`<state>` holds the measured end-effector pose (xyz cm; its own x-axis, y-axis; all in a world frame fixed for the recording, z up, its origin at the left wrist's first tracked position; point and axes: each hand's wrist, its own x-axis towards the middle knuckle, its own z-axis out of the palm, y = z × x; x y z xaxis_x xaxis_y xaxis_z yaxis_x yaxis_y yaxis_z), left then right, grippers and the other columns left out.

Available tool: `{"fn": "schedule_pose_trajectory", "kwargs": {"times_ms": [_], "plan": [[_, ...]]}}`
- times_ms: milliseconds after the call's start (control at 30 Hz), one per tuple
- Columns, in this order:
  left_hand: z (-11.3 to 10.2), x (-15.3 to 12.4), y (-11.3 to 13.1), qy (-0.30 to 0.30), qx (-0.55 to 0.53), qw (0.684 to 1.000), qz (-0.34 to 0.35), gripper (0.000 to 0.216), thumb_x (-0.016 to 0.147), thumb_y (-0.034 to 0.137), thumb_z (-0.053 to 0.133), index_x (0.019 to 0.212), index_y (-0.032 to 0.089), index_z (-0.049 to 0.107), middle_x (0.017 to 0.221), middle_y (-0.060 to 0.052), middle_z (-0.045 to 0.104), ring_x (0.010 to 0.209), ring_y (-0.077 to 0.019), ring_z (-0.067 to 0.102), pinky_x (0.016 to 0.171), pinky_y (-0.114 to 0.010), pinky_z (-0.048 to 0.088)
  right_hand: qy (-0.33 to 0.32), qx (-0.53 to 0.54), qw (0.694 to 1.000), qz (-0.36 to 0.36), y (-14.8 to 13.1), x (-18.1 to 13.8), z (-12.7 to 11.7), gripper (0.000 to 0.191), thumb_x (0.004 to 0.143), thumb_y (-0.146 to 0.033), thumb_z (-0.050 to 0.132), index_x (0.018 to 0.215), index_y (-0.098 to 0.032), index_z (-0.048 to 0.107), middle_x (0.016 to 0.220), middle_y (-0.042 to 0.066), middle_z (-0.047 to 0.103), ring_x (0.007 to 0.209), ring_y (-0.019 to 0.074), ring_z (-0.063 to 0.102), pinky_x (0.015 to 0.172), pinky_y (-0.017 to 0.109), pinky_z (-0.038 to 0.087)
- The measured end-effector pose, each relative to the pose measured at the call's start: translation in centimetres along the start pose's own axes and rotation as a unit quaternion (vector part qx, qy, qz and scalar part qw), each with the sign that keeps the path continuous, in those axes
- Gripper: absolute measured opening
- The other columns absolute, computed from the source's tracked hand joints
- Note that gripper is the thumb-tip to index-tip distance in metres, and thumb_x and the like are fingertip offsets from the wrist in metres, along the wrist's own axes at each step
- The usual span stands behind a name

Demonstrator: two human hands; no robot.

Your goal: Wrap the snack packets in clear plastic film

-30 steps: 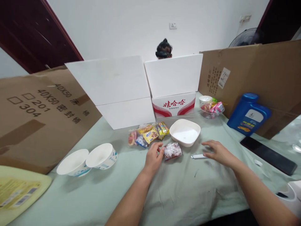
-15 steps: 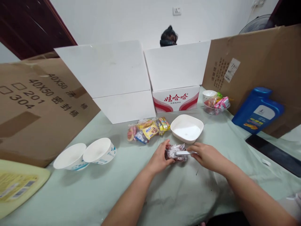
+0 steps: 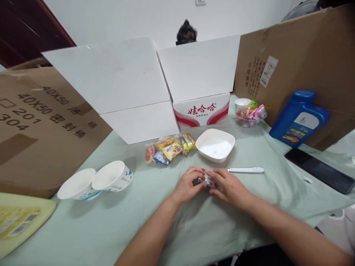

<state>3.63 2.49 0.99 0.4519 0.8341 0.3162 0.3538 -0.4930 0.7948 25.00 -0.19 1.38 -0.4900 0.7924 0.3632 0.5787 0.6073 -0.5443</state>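
Observation:
Between my hands is a small clear plastic-wrapped packet [image 3: 207, 181] with dark reddish contents, mostly covered by fingers. My left hand [image 3: 190, 185] grips its left side, thumb in front. My right hand [image 3: 229, 187] closes over its right side, fingers bent onto the wrap. Just beyond the right hand, a white-handled knife [image 3: 246, 170] lies on the cloth, its left end hidden behind the fingers. A white squarish bowl [image 3: 215, 157] sits just past the hands. To its left is a pile of packaged snacks [image 3: 172, 150].
Two paper bowls [image 3: 112, 176] stand at left near a yellow container [image 3: 24, 221]. At right are a clear bowl of wrapped sweets [image 3: 251, 120], a blue bottle [image 3: 301, 120] and a phone [image 3: 318, 170]. White panels [image 3: 133, 81] and cardboard [image 3: 294, 74] wall the table; a person's head shows behind.
My right hand has let go of the knife, which now lies on the cloth, and has taken hold of the packet's right side. My left hand stays on the packet. The view has shifted slightly.

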Motion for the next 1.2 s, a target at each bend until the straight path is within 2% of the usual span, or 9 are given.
{"fn": "schedule_pose_trajectory", "kwargs": {"times_ms": [67,233,400,533,700,900,1000,1100,1200], "plan": [[-0.3,0.1,-0.6,0.044,-0.048,0.997,-0.049,0.012,0.079,0.030,0.063,0.076,0.018,0.062,0.092,-0.006,0.065,0.090,-0.0194,0.061,0.084,-0.033,0.049,0.027,0.025,0.998,0.046,0.7,0.3,0.0,0.026,0.089,-0.023,0.049,0.110,-0.019,0.062,0.100,0.009,0.067,0.091,0.0214,0.063,0.081,0.035,0.051],[-2.1,-0.9,-2.9,0.159,-0.047,0.964,-0.208,0.013,0.077,0.029,0.055,0.073,0.020,0.047,0.062,0.004,0.054,0.058,-0.0116,0.054,0.058,-0.023,0.044,0.127,0.046,0.975,0.174,3.4,0.2,-2.3,0.016,0.087,-0.031,0.048,0.093,-0.021,0.059,0.081,0.003,0.067,0.071,0.0178,0.061,0.066,0.029,0.048],[-4.6,-3.2,-3.4,0.182,0.044,0.952,-0.241,0.026,0.064,0.011,0.055,0.088,0.021,0.051,0.061,0.007,0.055,0.054,-0.0130,0.052,0.055,-0.024,0.041,0.097,-0.076,0.952,0.279,4.0,-0.5,-4.3,0.015,0.079,-0.027,0.050,0.090,-0.023,0.058,0.075,0.002,0.066,0.067,0.0197,0.061,0.060,0.030,0.045],[-5.2,-3.9,-1.6,0.284,0.266,0.918,-0.076,0.024,0.073,0.011,0.051,0.094,0.020,0.055,0.086,-0.004,0.062,0.080,-0.0198,0.059,0.072,-0.032,0.048,0.208,-0.130,0.958,0.146,2.4,-0.6,-4.8,0.018,0.086,-0.027,0.047,0.096,-0.020,0.059,0.097,0.011,0.067,0.094,0.0263,0.061,0.079,0.038,0.048],[-3.2,-4.0,0.1,0.083,0.299,0.940,0.141,0.017,0.085,0.012,0.049,0.093,0.021,0.060,0.086,-0.005,0.067,0.084,-0.0186,0.061,0.080,-0.032,0.048,0.062,-0.062,0.996,-0.024,0.6,-0.3,-3.1,0.016,0.093,-0.026,0.047,0.096,-0.023,0.062,0.093,0.008,0.068,0.090,0.0230,0.063,0.081,0.038,0.051],[-1.7,-4.1,-1.5,0.029,0.387,0.921,0.034,0.041,0.090,0.034,0.055,0.130,0.020,0.052,0.136,-0.014,0.054,0.130,-0.0320,0.042,0.105,-0.050,0.032,0.025,-0.129,0.991,0.001,2.7,-0.3,-0.6,0.043,0.090,-0.027,0.052,0.131,-0.017,0.051,0.132,0.017,0.054,0.120,0.0312,0.051,0.098,0.052,0.046],[-2.0,-4.0,-1.8,0.054,0.380,0.923,0.020,0.040,0.092,0.035,0.053,0.129,0.019,0.054,0.119,-0.014,0.063,0.119,-0.0298,0.051,0.101,-0.049,0.037,0.015,-0.130,0.991,0.019,2.9,-0.4,-0.8,0.035,0.089,-0.027,0.052,0.123,-0.019,0.058,0.116,0.014,0.062,0.106,0.0287,0.058,0.089,0.049,0.051],[-2.5,-4.0,-1.2,0.095,0.389,0.914,0.057,0.021,0.092,0.024,0.050,0.102,0.022,0.068,0.093,-0.008,0.067,0.100,-0.0253,0.057,0.094,-0.045,0.042,0.018,-0.142,0.990,-0.005,2.0,-0.4,-1.6,0.020,0.092,-0.023,0.048,0.096,-0.020,0.067,0.100,0.011,0.065,0.091,0.0255,0.059,0.080,0.046,0.052],[-2.6,-4.2,-0.2,0.096,0.383,0.914,0.100,0.023,0.091,0.017,0.047,0.092,0.024,0.069,0.097,-0.007,0.069,0.107,-0.0247,0.057,0.095,-0.044,0.043,0.040,-0.145,0.987,-0.056,0.5,-0.5,-2.5,0.021,0.092,-0.019,0.046,0.089,-0.021,0.066,0.113,0.012,0.064,0.108,0.0285,0.055,0.088,0.049,0.048]]}}
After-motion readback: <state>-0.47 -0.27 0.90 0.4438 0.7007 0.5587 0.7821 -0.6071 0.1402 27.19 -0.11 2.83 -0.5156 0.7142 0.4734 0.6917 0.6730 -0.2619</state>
